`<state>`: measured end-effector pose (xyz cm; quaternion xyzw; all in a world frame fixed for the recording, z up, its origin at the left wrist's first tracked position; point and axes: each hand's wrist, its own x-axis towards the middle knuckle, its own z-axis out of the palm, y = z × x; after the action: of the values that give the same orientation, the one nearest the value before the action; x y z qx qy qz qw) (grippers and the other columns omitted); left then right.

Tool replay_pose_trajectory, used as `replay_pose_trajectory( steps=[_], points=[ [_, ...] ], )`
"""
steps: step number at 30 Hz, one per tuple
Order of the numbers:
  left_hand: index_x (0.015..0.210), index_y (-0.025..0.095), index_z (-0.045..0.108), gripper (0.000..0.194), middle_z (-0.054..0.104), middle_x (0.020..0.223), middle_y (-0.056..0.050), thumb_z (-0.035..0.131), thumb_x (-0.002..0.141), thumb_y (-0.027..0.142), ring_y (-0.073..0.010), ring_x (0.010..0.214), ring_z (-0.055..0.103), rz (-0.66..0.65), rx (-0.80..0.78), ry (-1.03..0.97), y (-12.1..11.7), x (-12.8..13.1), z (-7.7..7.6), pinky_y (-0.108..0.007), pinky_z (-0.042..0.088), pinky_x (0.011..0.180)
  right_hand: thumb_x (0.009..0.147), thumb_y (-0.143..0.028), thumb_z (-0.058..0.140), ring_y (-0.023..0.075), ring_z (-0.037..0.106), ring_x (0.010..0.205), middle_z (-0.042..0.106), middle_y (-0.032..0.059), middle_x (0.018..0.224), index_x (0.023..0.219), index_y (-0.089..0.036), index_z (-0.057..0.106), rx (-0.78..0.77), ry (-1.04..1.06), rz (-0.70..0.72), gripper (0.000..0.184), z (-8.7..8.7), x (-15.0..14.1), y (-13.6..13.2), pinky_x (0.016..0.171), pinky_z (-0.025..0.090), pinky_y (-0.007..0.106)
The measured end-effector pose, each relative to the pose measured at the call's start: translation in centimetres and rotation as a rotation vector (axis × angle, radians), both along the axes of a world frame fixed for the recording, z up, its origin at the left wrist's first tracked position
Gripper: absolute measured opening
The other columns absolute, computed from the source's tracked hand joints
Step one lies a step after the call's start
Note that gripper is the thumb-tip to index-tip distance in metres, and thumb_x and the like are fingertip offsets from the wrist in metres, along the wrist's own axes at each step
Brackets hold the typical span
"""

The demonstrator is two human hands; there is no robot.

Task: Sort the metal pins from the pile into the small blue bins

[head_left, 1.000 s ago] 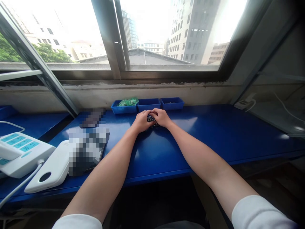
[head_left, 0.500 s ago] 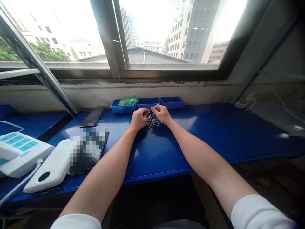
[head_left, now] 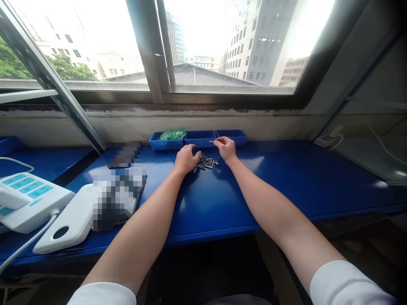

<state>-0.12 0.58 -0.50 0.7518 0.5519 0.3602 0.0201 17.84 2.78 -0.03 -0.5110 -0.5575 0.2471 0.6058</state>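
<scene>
A small pile of thin metal pins lies on the blue table between my hands. My left hand rests just left of the pile, fingers loosely curled, nothing visible in them. My right hand is raised a little behind and to the right of the pile, pinching one thin pin that points left over the middle blue tray. Three small blue trays stand in a row at the back; the left tray holds green pieces, and the right tray is just behind my right hand.
At the left lie a white device with teal buttons, a white handle-shaped device with a cable and blurred-out objects. A white power strip sits at the far right. The window sill runs behind the trays.
My hands, closed together on the pins a second ago, have parted. The pile now lies uncovered on the table, and my right hand has lifted toward the trays with one pin.
</scene>
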Motion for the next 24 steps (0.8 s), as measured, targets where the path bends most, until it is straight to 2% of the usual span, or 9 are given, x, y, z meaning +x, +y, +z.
replay_pose_trajectory(
  steps=[5, 9, 13, 17, 24],
  points=[
    [0.118, 0.014, 0.057, 0.053, 0.060, 0.117, -0.014, 0.046, 0.084, 0.051, -0.0286, 0.111, 0.055, 0.093, -0.169, 0.101, 0.0, -0.2, -0.1, -0.038, 0.043, 0.094, 0.068, -0.024, 0.055, 0.0252, 0.054, 0.101, 0.069, 0.0063, 0.100, 0.099, -0.017, 0.067, 0.034, -0.386, -0.255, 0.033, -0.3, 1.7, 0.5, 0.091, 0.043, 0.038],
    [0.126, 0.015, 0.052, 0.070, 0.054, 0.130, -0.014, 0.039, 0.080, 0.067, -0.0298, 0.121, 0.048, 0.044, -0.254, 0.173, -0.2, -0.2, -0.2, -0.038, 0.038, 0.099, 0.069, -0.025, 0.055, 0.0319, 0.042, 0.115, 0.058, 0.0083, 0.125, 0.121, -0.017, 0.058, -0.078, -0.539, -0.336, 0.052, -0.5, 2.1, 0.7, 0.095, 0.038, 0.047],
    [0.135, 0.017, 0.044, 0.086, 0.044, 0.141, -0.015, 0.039, 0.074, 0.077, -0.0318, 0.130, 0.039, -0.019, -0.311, 0.227, -0.5, -0.2, -0.1, -0.039, 0.031, 0.104, 0.070, -0.030, 0.056, 0.0343, 0.035, 0.121, 0.045, 0.0082, 0.141, 0.136, -0.017, 0.043, -0.184, -0.577, -0.302, 0.069, -0.5, 1.9, 0.9, 0.097, 0.036, 0.050],
    [0.141, 0.014, 0.034, 0.102, 0.038, 0.144, -0.019, 0.044, 0.066, 0.082, -0.0371, 0.133, 0.034, -0.057, -0.332, 0.225, -0.8, -0.2, -0.1, -0.045, 0.030, 0.104, 0.070, -0.033, 0.057, 0.0351, 0.032, 0.123, 0.036, 0.0103, 0.147, 0.144, -0.014, 0.029, -0.233, -0.586, -0.237, 0.081, -0.5, 1.9, 1.0, 0.099, 0.034, 0.050],
    [0.142, 0.015, 0.034, 0.107, 0.038, 0.145, -0.019, 0.052, 0.060, 0.082, -0.0376, 0.134, 0.032, -0.101, -0.320, 0.255, -0.8, -0.3, -0.4, -0.047, 0.027, 0.106, 0.071, -0.036, 0.059, 0.0381, 0.032, 0.124, 0.023, 0.0104, 0.152, 0.145, -0.021, 0.025, -0.243, -0.568, -0.228, 0.083, -0.9, 2.2, 1.5, 0.097, 0.035, 0.054]
  ],
)
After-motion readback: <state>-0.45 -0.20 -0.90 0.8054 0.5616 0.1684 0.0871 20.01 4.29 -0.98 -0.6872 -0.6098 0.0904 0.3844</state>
